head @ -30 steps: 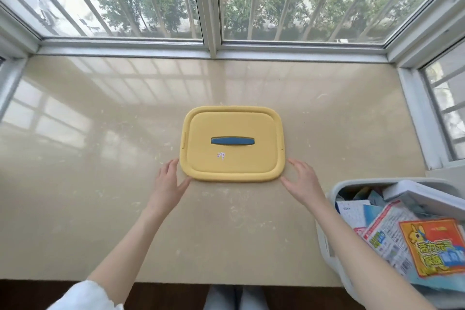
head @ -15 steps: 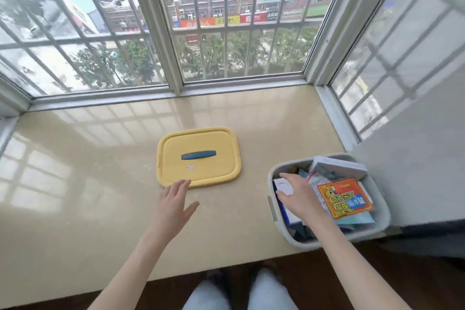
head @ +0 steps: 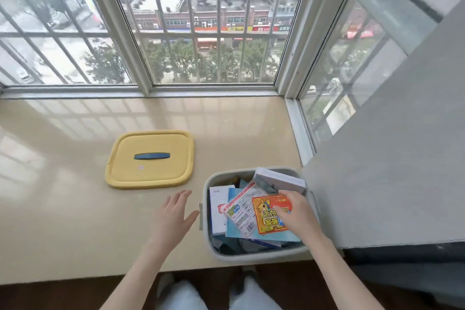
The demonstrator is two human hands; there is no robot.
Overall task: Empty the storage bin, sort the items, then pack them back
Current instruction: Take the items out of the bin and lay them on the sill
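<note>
A grey storage bin sits at the right front of the beige sill, full of boxes and packets. On top lies an orange packet with a yellow cartoon animal. My right hand rests on that packet, fingers curled over its right edge. Beside the packet are a white-and-red leaflet packet, a white box and a long white box. My left hand hovers open just left of the bin, holding nothing. The bin's yellow lid with a blue handle lies flat on the sill.
The beige sill stretches wide to the left of the lid. Barred windows close off the back and right. A grey wall stands right against the bin. The sill's front edge drops to dark floor, where my legs show.
My right hand moved from the bin's left side onto the orange packet. My left hand drifted right, closer to the bin. The view shifted, so the bin sits nearer the centre.
</note>
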